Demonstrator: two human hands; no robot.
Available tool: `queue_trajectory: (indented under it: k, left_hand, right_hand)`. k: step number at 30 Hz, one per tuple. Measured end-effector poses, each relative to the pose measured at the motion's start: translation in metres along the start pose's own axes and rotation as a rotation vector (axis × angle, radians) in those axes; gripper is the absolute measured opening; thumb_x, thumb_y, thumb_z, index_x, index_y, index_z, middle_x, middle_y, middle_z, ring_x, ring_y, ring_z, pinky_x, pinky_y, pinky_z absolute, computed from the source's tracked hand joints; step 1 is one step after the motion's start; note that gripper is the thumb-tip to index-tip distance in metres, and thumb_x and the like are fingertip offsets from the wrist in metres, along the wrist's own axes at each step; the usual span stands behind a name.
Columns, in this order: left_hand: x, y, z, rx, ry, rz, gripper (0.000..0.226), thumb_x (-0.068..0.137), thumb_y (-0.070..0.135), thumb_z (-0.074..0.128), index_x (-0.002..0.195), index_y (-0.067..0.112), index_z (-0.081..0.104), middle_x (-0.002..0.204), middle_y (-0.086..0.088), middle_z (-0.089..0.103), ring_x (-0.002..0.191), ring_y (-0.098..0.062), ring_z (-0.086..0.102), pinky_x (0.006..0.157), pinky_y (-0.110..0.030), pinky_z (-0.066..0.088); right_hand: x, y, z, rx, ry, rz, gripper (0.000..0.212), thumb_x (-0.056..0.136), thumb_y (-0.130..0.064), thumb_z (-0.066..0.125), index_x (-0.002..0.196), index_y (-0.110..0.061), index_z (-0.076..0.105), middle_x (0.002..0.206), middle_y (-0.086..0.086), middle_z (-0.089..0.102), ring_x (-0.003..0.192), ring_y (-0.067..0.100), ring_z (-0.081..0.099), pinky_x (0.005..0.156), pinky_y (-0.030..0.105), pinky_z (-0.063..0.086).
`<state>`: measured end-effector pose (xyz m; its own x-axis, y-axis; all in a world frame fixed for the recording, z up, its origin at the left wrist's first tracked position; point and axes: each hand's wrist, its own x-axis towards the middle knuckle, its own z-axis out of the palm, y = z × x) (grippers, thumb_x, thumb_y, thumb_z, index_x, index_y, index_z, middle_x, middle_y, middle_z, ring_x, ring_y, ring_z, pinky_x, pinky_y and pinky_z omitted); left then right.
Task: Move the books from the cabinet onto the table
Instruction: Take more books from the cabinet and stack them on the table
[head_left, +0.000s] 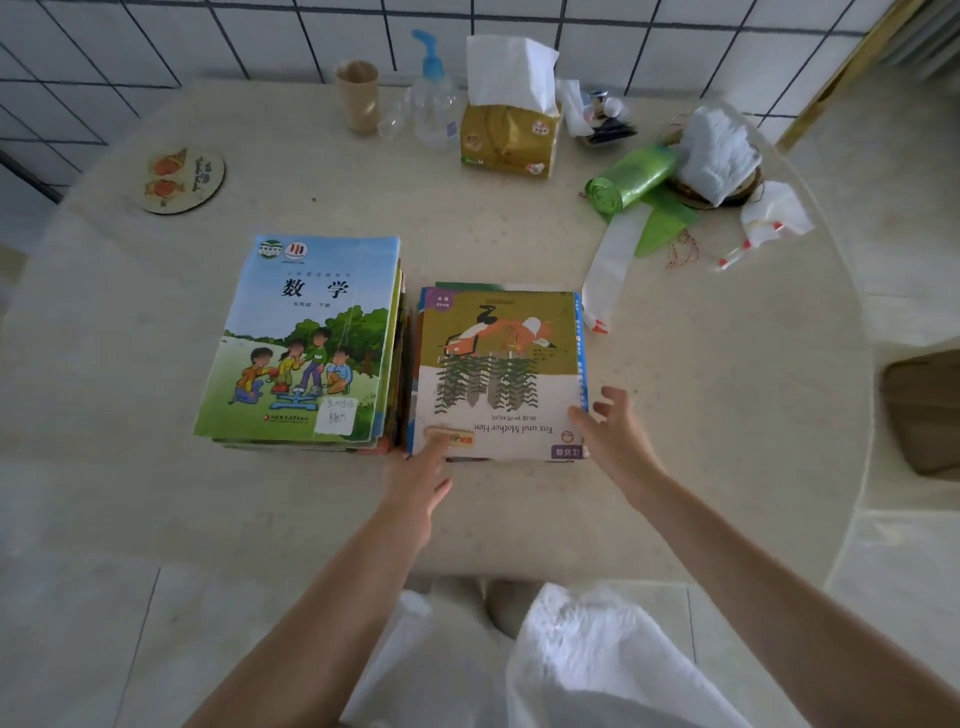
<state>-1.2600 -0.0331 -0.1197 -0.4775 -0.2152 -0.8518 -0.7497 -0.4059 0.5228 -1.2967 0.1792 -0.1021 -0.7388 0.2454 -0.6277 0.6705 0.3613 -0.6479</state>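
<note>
Two stacks of books lie side by side on the round beige table (701, 415). The left stack (306, 338) is topped by a blue and green maths textbook showing children on grass. The right stack (501, 369) is topped by a "Fox and Mother Hen" picture book, upside down to me. My left hand (421, 467) touches the near left corner of the right stack, thumb lying on the cover. My right hand (613, 431) is at the stack's near right corner, thumb on the cover edge and fingers spread loosely beside it. The cabinet is out of view.
At the table's back stand a brown cup (357, 93), a clear pump bottle (434, 88) and a gold tissue pack (511, 135). A green bag roll (631, 179), white tissues (719, 150) and small clutter lie at the right. A fish coaster (182, 179) sits far left.
</note>
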Motion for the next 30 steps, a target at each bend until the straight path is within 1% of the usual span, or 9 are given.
queue_trajectory:
  k: [3,6,10,16,19,20,23,25,30]
  left_hand:
    - [-0.005,-0.006,-0.012,0.125,-0.073,0.031,0.038,0.092,0.017,0.062,0.128,0.016,0.049,0.131,-0.009,0.058,0.125,-0.026,0.053,0.102,-0.040,0.048]
    - [-0.009,-0.009,-0.028,0.229,-0.164,0.073,0.019,0.095,0.011,0.056,0.113,0.012,0.052,0.093,-0.001,0.060,0.095,-0.021,0.061,0.080,-0.031,0.053]
    - [-0.019,-0.018,-0.054,0.327,-0.195,0.035,0.013,0.094,0.009,0.053,0.107,0.010,0.052,0.083,-0.003,0.057,0.070,-0.021,0.063,0.063,-0.028,0.046]
    - [-0.049,-0.033,-0.077,0.644,-0.413,0.202,0.012,0.091,0.004,0.057,0.100,0.012,0.055,0.100,-0.012,0.065,0.070,-0.023,0.063,0.069,-0.032,0.051]
    - [-0.063,-0.043,-0.084,0.863,-0.596,0.398,0.012,0.091,0.005,0.056,0.098,0.014,0.058,0.101,-0.014,0.070,0.071,-0.021,0.063,0.063,-0.022,0.051]
    - [-0.069,-0.048,-0.085,0.955,-0.665,0.485,0.014,0.090,0.007,0.056,0.096,0.019,0.059,0.101,-0.011,0.070,0.077,-0.021,0.065,0.064,-0.022,0.052]
    - [-0.086,-0.070,-0.085,1.228,-0.851,0.668,0.018,0.087,0.013,0.060,0.091,0.031,0.061,0.092,0.007,0.071,0.085,-0.017,0.069,0.079,-0.035,0.057]
    - [-0.100,-0.089,-0.085,1.350,-0.986,0.693,0.017,0.085,0.016,0.059,0.092,0.032,0.063,0.089,0.012,0.071,0.081,-0.014,0.069,0.081,-0.037,0.056]
    - [-0.149,-0.163,-0.091,1.570,-1.280,0.790,0.024,0.089,0.014,0.060,0.105,0.032,0.059,0.093,0.012,0.070,0.073,-0.014,0.068,0.072,-0.027,0.054]
  right_hand:
    - [-0.028,0.020,0.003,-0.038,0.116,-0.049,0.059,0.091,-0.034,0.057,0.142,-0.018,0.031,0.141,0.008,0.049,0.115,0.025,0.055,0.088,0.037,0.047]
    - [-0.060,0.034,0.016,-0.018,0.221,-0.064,0.054,0.092,-0.030,0.058,0.140,-0.017,0.036,0.136,0.008,0.053,0.115,0.027,0.056,0.094,0.039,0.047]
    - [-0.111,0.054,0.052,0.083,0.333,0.000,0.047,0.092,-0.021,0.058,0.136,-0.013,0.043,0.128,0.008,0.061,0.110,0.027,0.060,0.093,0.036,0.046]
    - [-0.189,0.095,0.096,0.152,0.379,0.025,0.042,0.094,-0.017,0.056,0.134,-0.009,0.046,0.121,0.008,0.065,0.109,0.026,0.062,0.095,0.039,0.048]
    - [-0.225,0.121,0.107,0.189,0.479,0.038,0.037,0.093,-0.010,0.057,0.129,-0.006,0.050,0.114,0.010,0.068,0.107,0.025,0.064,0.092,0.032,0.049]
    - [-0.238,0.132,0.111,0.199,0.520,0.049,0.036,0.092,-0.008,0.058,0.127,-0.005,0.052,0.111,0.011,0.069,0.105,0.023,0.065,0.090,0.028,0.048]
    - [-0.278,0.163,0.121,0.260,0.630,0.096,0.031,0.091,-0.006,0.058,0.122,-0.005,0.055,0.105,0.010,0.070,0.095,0.017,0.065,0.079,0.016,0.043]
    - [-0.307,0.184,0.129,0.308,0.694,0.137,0.028,0.091,-0.007,0.058,0.119,-0.006,0.057,0.102,0.008,0.070,0.093,0.016,0.065,0.077,0.017,0.043]
    - [-0.391,0.244,0.156,0.419,0.857,0.275,0.024,0.091,-0.009,0.057,0.115,-0.008,0.060,0.099,0.005,0.070,0.091,0.017,0.066,0.081,0.024,0.047]
